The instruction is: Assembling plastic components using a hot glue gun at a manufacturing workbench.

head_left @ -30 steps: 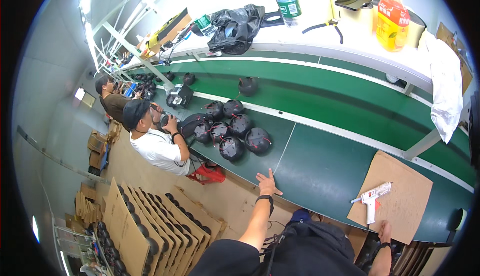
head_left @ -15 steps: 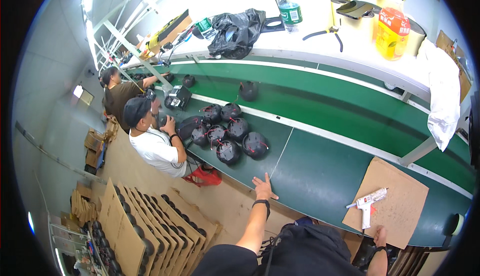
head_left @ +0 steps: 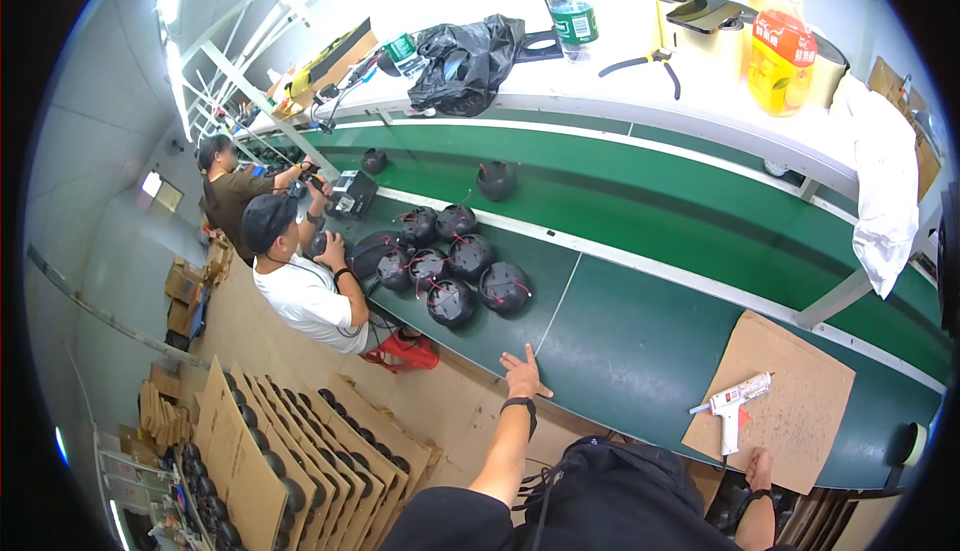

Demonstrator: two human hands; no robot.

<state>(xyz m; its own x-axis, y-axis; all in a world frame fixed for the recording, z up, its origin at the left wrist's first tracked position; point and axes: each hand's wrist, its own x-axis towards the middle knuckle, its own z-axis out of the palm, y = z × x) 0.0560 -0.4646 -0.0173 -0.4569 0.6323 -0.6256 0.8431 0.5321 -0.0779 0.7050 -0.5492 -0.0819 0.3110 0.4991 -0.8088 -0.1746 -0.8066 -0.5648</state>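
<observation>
The left hand (head_left: 522, 376) lay flat with its fingers spread apart, holding nothing, on the near edge of the green conveyor belt (head_left: 640, 336); the right hand (head_left: 760, 469) showed only at the lower edge, at the near side of the cardboard sheet (head_left: 790, 396), and whether it was open or closed I could not tell. At about eleven o'clock from the left hand, near but apart from it, sat a cluster of dark round housings (head_left: 450, 266) with red wires; at about three o'clock, well apart, the white glue gun (head_left: 732, 406) lay on the cardboard, just above the right hand. Further out at ten o'clock a seated person in a white shirt (head_left: 310, 301) worked at the belt. In my judgement the spread hand could be caught or dragged if the belt ran; the glue gun, if hot, might scorch the cardboard or burn the right hand beside it.
</observation>
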